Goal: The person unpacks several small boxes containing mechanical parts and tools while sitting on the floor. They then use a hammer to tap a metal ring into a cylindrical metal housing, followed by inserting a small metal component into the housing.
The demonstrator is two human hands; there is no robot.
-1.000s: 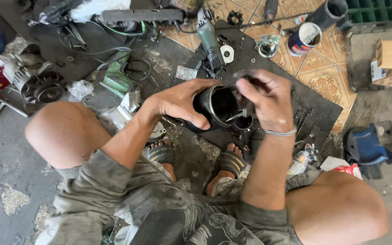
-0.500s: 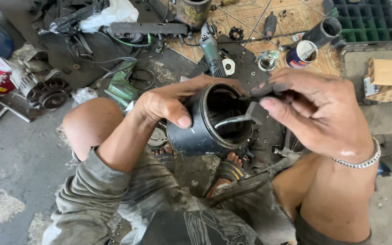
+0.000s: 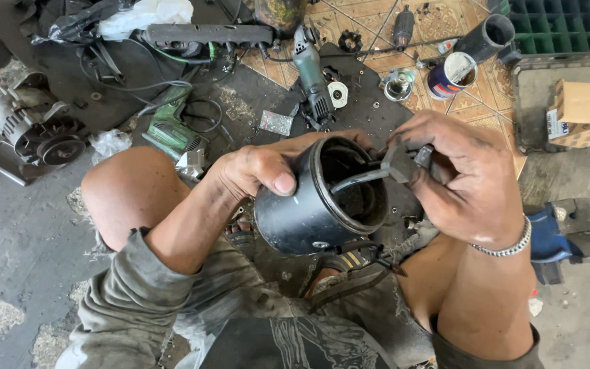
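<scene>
Head view shows me the black cylindrical housing point(image 3: 312, 205) held up above the knees, open mouth facing the camera. I see my left hand point(image 3: 254, 171) wrapped around the housing's left side, thumb pressed on its rim. My right hand point(image 3: 466, 181), just right of the housing, pinches a dark flat piece point(image 3: 401, 162) with a strip reaching into the mouth. Beyond the housing, an angle grinder point(image 3: 312, 75) lies on the floor; a green drill point(image 3: 169, 130) lies beyond-left.
</scene>
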